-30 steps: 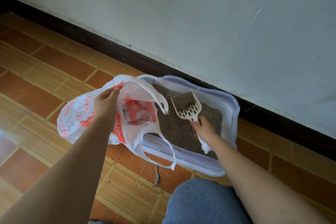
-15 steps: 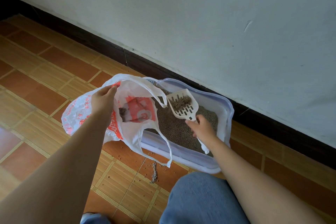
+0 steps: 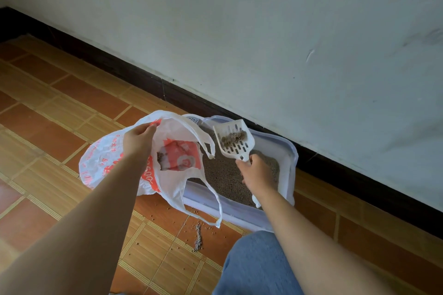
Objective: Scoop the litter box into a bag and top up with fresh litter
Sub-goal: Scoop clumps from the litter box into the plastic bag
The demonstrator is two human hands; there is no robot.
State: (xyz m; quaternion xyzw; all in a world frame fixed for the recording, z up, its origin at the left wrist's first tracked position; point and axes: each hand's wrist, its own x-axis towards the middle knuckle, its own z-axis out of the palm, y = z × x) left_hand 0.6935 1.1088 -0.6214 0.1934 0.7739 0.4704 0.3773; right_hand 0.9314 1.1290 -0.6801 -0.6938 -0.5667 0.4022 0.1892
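Sifting appears done: the scoop [image 3: 236, 151], clenched in the right grip [image 3: 257, 173], has been raised above the box [image 3: 291, 163], with only a clump [image 3: 233, 137] left in it. The bag [image 3: 100, 158] at its 9 o'clock is pinched open by the left grip [image 3: 137, 139]; tipping is judged next.

Passage from the raised scoop [image 3: 233, 140] to the bag mouth [image 3: 178, 135] (held wide by the left hand [image 3: 137, 141]) is short, crossed only by a drooping bag handle [image 3: 208, 142]; the wall [image 3: 263, 31] hems the litter box [image 3: 291, 170] behind, a knee [image 3: 254, 266] in front, tiled floor [image 3: 48, 115] open leftward.
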